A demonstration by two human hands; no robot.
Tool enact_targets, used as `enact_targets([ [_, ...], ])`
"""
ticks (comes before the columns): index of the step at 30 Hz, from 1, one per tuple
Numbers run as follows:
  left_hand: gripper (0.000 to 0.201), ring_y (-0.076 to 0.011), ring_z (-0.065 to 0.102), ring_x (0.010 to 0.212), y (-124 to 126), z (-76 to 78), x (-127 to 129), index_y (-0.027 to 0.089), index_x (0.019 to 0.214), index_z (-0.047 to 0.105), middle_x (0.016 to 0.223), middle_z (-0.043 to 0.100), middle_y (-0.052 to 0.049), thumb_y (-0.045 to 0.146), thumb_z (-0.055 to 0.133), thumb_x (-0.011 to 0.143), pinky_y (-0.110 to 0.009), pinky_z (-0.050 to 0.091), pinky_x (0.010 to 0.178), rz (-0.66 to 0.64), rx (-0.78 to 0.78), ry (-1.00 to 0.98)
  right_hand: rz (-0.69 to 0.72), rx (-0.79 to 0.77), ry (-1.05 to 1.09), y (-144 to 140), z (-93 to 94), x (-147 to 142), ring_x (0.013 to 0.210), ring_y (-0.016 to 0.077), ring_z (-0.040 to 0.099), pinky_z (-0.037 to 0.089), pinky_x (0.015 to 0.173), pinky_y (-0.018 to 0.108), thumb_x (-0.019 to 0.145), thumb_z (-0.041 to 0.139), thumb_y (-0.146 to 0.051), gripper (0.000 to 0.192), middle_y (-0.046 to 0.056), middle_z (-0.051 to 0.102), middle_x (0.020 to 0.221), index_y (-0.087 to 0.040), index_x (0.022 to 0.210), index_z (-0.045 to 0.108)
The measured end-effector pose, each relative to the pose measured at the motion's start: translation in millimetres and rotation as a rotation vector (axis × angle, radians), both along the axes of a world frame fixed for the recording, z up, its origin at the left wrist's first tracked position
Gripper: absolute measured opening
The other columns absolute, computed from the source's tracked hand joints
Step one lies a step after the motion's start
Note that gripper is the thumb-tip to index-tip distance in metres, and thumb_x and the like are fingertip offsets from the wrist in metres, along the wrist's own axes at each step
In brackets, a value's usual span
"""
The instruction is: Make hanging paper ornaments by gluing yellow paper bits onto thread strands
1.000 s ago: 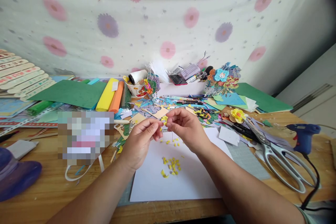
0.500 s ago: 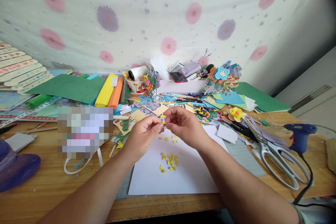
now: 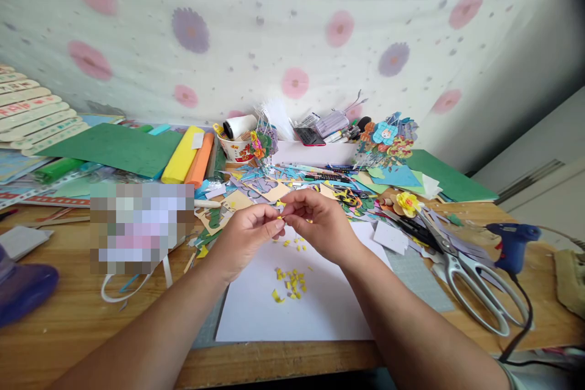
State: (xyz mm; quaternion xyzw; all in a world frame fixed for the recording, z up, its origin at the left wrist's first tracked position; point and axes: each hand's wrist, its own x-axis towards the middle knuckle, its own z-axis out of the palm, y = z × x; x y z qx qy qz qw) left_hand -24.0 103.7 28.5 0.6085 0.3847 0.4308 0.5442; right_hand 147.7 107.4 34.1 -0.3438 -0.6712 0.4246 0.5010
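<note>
l grip (image 3: 249, 236), r grip (image 3: 320, 225); pinched on tiny yel bit (image 3: 280, 217); wht paper (image 3: 329, 304) below

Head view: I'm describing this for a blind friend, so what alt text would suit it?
A person's left hand and right hand are close together, fingers pinched at a tiny piece too small to identify, above a white rectangular sheet scattered with small yellow scraps. To the right are large silver-handled scissors and a blue pistol-shaped glue gun.

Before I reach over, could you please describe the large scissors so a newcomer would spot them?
On the wooden table, look right of the large white sheet. The large scissors lie beside the blue glue gun, and their silver-coloured looped handles set them apart from it.
</note>
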Motion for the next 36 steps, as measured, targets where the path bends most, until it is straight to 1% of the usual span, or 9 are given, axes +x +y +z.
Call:
enact_targets([
  [8,0.015,-0.0144,0.052,0.069,2,-0.9,-3,0.019,0.066,0.063,0.065,0.060,0.002,0.024,0.063,0.080,-0.029,0.039,0.071,0.022,0.056,-0.060,-0.045,0.034,-0.143,6,1.8,10,0.074,0.0129,0.063,0.051,0.069,0.028,0.075,0.062,-0.014,0.025,0.002,0.070,0.088,-0.020,0.099,0.066],
  [12,0.015,-0.0155,0.052,0.069,4,-1.1,-4,0.019,0.065,0.064,0.064,0.060,0.001,0.025,0.065,0.078,-0.030,0.039,0.070,0.062,0.032,-0.111,-0.046,0.002,-0.133,11,2.5,19,0.076,0.0147,0.065,0.051,0.072,0.030,0.075,0.064,-0.015,0.023,0.003,0.071,0.084,-0.019,0.097,0.065],
  [15,0.015,-0.0152,0.052,0.067,6,-2.8,-4,0.019,0.066,0.063,0.064,0.060,0.001,0.027,0.066,0.078,-0.030,0.040,0.069,0.059,0.001,-0.113,-0.063,-0.029,-0.082,13,4.3,23,0.074,0.0142,0.066,0.051,0.069,0.029,0.074,0.066,-0.016,0.022,0.003,0.071,0.082,-0.019,0.096,0.066],
  [18,0.015,-0.0145,0.053,0.067,7,-6.2,-4,0.018,0.072,0.065,0.067,0.062,0.001,0.031,0.068,0.079,-0.029,0.040,0.068,-0.040,-0.067,-0.087,-0.061,-0.047,-0.025,12,7.5,23,0.073,0.0134,0.065,0.051,0.067,0.027,0.074,0.067,-0.017,0.022,0.002,0.070,0.081,-0.019,0.096,0.066],
  [20,0.016,-0.0144,0.054,0.067,7,-8.2,-4,0.017,0.083,0.068,0.069,0.062,0.001,0.032,0.070,0.078,-0.029,0.040,0.068,-0.128,-0.130,-0.082,-0.052,-0.047,-0.009,10,9.2,22,0.072,0.0133,0.065,0.052,0.067,0.027,0.074,0.068,-0.017,0.022,0.002,0.069,0.080,-0.019,0.096,0.066],
  [24,0.035,-0.0165,0.058,0.071,3,-8.8,-4,0.019,0.109,0.064,0.074,0.065,-0.001,0.034,0.071,0.078,-0.031,0.042,0.070,-0.299,-0.197,-0.111,-0.019,-0.068,0.014,7,9.2,19,0.071,0.0136,0.067,0.054,0.068,0.028,0.074,0.068,-0.019,0.021,0.001,0.068,0.079,-0.019,0.094,0.065],
  [26,0.030,-0.0174,0.059,0.074,2,-8.1,-2,0.019,0.106,0.065,0.077,0.067,-0.003,0.036,0.069,0.081,-0.032,0.043,0.073,-0.330,-0.170,-0.141,-0.017,-0.061,0.002,6,8.2,17,0.070,0.0133,0.066,0.055,0.067,0.028,0.074,0.068,-0.019,0.021,0.001,0.068,0.079,-0.019,0.094,0.065],
  [30,0.021,-0.0170,0.060,0.072,2,-7.7,1,0.016,0.086,0.069,0.074,0.067,-0.004,0.036,0.064,0.086,-0.034,0.045,0.075,-0.243,-0.132,-0.192,-0.030,-0.001,-0.060,7,7.1,17,0.072,0.0135,0.066,0.054,0.068,0.028,0.075,0.066,-0.018,0.020,0.002,0.069,0.081,-0.019,0.095,0.066],
  [36,0.019,-0.0159,0.061,0.067,3,-4.6,0,0.015,0.074,0.069,0.070,0.067,-0.003,0.033,0.070,0.081,-0.032,0.048,0.071,-0.179,-0.154,-0.262,-0.028,0.022,-0.052,6,9.6,18,0.074,0.0140,0.066,0.054,0.072,0.029,0.074,0.065,-0.017,0.021,0.001,0.069,0.080,-0.018,0.095,0.065],
])
